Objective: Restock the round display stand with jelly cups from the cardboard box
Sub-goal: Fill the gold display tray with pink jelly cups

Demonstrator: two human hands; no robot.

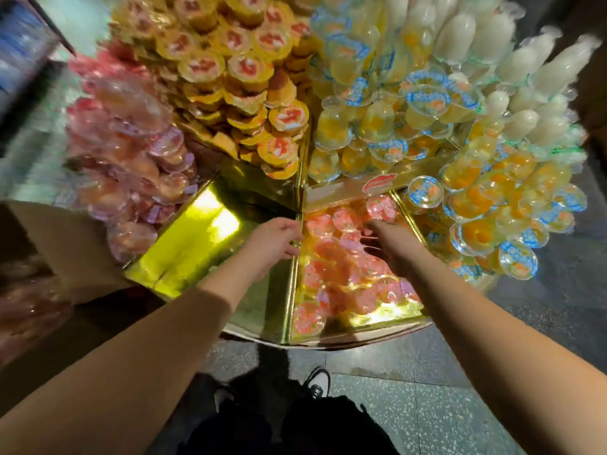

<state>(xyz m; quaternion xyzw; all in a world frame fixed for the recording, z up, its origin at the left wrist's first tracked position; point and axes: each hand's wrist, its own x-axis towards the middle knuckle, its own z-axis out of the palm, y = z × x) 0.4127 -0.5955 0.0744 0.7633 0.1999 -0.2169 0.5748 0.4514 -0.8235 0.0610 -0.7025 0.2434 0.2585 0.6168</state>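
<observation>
The round display stand (210, 224) has gold wedge-shaped compartments. The near-right compartment holds several pink jelly cups (331, 257). My right hand (391, 244) reaches into this compartment and lies over the pink cups with fingers spread; whether it grips one is blurred. My left hand (279, 238) rests at the gold divider (297, 244) between this compartment and the near-left one, fingers loosely curled at its edge. The near-left compartment shows bare gold floor. A cardboard box (65, 251) stands at the left with pink cups (23, 303) blurred beside it.
Higher compartments are heaped with pink cups (131, 152), orange-lidded cups (230, 70), blue-lidded yellow cups (427, 100) and white jelly cups (512, 60). More blue-lidded cups (492, 224) spill over the right rim. Speckled floor (410, 405) and my shoes (317, 382) lie below.
</observation>
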